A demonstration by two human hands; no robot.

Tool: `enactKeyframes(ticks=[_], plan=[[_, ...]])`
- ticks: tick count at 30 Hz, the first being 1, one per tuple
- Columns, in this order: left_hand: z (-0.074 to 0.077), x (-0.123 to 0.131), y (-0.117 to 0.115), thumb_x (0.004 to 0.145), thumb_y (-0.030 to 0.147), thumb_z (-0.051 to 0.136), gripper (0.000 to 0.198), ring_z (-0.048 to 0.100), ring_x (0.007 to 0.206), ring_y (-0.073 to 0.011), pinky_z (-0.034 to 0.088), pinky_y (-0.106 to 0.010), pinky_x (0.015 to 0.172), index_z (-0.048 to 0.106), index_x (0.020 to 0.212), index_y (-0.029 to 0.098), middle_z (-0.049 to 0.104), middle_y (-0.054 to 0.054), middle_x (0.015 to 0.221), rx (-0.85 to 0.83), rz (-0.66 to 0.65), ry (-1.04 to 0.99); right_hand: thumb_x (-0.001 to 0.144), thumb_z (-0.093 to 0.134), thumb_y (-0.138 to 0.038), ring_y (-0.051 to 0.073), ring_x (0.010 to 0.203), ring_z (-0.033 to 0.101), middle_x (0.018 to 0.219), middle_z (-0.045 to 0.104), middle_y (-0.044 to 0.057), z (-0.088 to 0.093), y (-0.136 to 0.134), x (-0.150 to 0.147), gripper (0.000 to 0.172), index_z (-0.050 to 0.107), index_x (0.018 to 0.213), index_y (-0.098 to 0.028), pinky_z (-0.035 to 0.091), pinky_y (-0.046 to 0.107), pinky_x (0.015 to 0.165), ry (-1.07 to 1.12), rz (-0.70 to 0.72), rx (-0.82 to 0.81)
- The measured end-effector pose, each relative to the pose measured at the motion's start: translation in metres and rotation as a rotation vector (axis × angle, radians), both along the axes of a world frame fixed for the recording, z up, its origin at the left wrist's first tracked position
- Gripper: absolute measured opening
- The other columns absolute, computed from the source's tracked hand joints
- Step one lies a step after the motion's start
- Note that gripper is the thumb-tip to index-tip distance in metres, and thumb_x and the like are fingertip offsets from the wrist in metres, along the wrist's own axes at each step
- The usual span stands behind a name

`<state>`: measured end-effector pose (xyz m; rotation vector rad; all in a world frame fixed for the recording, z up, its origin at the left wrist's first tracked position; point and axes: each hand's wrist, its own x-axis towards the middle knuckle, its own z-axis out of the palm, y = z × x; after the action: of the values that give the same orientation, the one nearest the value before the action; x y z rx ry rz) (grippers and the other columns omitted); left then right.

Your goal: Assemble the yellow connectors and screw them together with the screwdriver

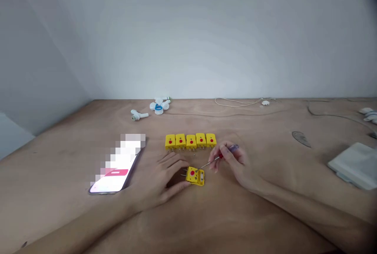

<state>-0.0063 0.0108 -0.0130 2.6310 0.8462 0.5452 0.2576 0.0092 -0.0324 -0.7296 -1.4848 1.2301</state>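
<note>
Screwdriver at work on a yellow connector

The step in hand looks like screw work. The yellow connector lies on the desk, in front of the person and between the two hands, its metal prongs pointing left and some inner parts showing at its right end. The left hand steadies it, thumb at the near edge and forefinger at the far one, with the prongs in the gap between. The right hand grips the screwdriver by its handle in the fingers, the shaft slanting down to the connector's face beside the red dot. Whether the tip sits in a screw head is too small to tell.

From here, the next move seems to call for a well-seated tip, a more upright shaft and a firm left-hand pinch, since so small a body could twist under the driver. A tiny metal piece, perhaps a screw, lies loose just beyond the connector and could easily be knocked away. Past it, five yellow plugs stand side by side, prongs toward the person. A phone lies to the left, well apart from the connector.
</note>
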Motion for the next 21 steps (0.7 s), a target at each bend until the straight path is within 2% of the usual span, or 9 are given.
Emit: enactKeyframes(ticks=[11,15,17,21], plan=[[-0.0004,-0.0023,-0.0010,0.102,0.035,0.059,0.021,0.063,0.101,-0.0240,0.052,-0.036,0.088,0.059,0.118,0.021,0.068,-0.006,0.111,0.017,0.002,-0.027,0.104,0.055,-0.040,0.014,0.070,0.067,0.084,0.071,0.004,-0.0045,0.0006,0.0012,0.028,0.067,0.090,-0.019,0.055,0.026,0.064,-0.038,0.048,0.044],[-0.0024,-0.0035,-0.0003,0.102,0.038,0.057,0.024,0.063,0.099,-0.0243,0.052,-0.036,0.086,0.057,0.119,0.021,0.067,-0.007,0.110,0.027,0.008,-0.028,0.101,0.062,-0.037,0.016,0.075,0.071,0.089,0.074,0.004,-0.0035,-0.0010,0.0007,0.017,0.065,0.106,-0.021,0.058,0.028,0.068,0.064,0.107,-0.015],[-0.0032,-0.0038,-0.0002,0.103,0.039,0.056,0.024,0.063,0.099,-0.0247,0.052,-0.036,0.085,0.057,0.118,0.020,0.067,-0.007,0.109,0.033,0.013,-0.019,0.101,0.063,-0.034,0.017,0.083,0.073,0.098,0.075,0.006,-0.0016,-0.0017,0.0010,0.020,0.064,0.117,-0.022,0.059,0.030,0.073,0.075,0.131,-0.011],[-0.0030,-0.0039,-0.0006,0.104,0.039,0.054,0.024,0.064,0.100,-0.0248,0.053,-0.037,0.086,0.057,0.119,0.021,0.067,-0.007,0.110,0.034,0.023,-0.017,0.100,0.064,-0.028,0.017,0.085,0.076,0.103,0.078,0.007,0.0003,-0.0007,0.0011,0.016,0.069,0.114,-0.021,0.062,0.029,0.076,0.039,0.112,0.002]])
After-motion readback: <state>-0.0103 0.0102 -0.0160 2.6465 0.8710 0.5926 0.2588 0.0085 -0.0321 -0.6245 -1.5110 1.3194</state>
